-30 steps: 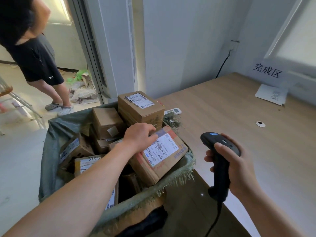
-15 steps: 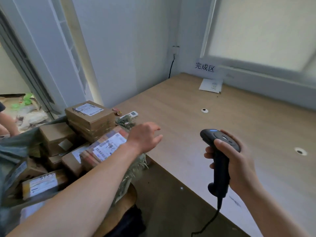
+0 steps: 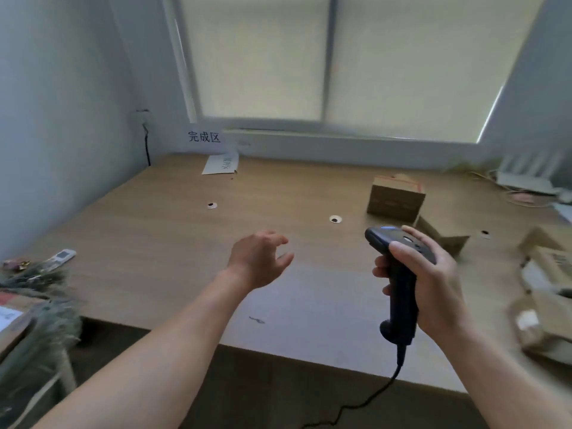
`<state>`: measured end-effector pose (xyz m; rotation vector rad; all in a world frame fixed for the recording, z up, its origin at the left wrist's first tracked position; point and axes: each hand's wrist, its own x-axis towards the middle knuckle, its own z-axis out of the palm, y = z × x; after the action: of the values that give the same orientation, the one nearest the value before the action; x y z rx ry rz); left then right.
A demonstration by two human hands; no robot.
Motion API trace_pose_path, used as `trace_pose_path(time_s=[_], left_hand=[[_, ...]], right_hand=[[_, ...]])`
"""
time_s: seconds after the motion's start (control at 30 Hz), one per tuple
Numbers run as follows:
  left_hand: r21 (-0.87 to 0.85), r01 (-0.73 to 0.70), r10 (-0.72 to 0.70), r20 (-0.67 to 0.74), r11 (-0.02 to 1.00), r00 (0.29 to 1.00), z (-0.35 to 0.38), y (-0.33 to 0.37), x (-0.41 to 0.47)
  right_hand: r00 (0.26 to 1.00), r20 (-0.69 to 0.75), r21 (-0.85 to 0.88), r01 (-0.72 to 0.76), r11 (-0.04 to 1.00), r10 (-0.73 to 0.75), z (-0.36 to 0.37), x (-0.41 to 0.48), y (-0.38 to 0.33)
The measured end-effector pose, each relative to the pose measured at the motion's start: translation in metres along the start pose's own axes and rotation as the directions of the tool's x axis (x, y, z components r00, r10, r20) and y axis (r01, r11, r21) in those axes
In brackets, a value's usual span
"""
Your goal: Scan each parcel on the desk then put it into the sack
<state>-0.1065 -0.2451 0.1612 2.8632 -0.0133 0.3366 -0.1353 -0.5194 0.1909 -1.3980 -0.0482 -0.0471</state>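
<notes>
Left hand (image 3: 260,258) loosely spread, empty; right hand (image 3: 433,283) gripping scanner (image 3: 399,274).

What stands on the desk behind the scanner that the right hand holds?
Behind the scanner in the right hand, a low brown parcel lies on the desk, partly covered by the hand. Farther back an upright parcel stands fully visible.

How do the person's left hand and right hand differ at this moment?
The left hand is empty, while the right hand grips the black scanner. The left hand's fingers are spread and relaxed; the right hand's fingers curl round the handle. The left hand is over the desk's middle; the right hand is nearer the parcels at the right. Both are held above the desk.
</notes>
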Motion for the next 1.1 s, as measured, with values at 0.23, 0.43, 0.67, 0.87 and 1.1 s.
trace_pose_path(time_s=[0.23,0.43,0.67,0.87,1.1], left_hand=[[-0.046,-0.193,0.196,0.068,0.98,0.978,0.045,0.128,0.041],[-0.075,-0.305,0.312,0.109,0.949,0.944,0.076,0.192,0.076],[-0.09,-0.349,0.359,0.152,0.933,0.921,0.114,0.219,0.152],[-0.152,-0.389,0.415,0.224,0.909,0.882,0.169,0.239,0.252],[-0.206,-0.346,0.403,0.441,0.915,0.802,0.249,0.297,0.358]], right_hand=[[0.97,-0.232,-0.016,0.072,0.997,-0.073,-0.125,-0.014,-0.03],[0.933,-0.346,-0.036,0.095,0.995,-0.101,-0.182,-0.007,-0.04],[0.906,-0.406,-0.049,0.107,0.993,-0.118,-0.212,0.05,-0.038],[0.874,-0.475,-0.081,0.067,0.994,-0.098,-0.223,0.136,-0.024],[0.829,-0.557,-0.093,-0.004,0.996,-0.048,-0.243,0.234,0.002]])
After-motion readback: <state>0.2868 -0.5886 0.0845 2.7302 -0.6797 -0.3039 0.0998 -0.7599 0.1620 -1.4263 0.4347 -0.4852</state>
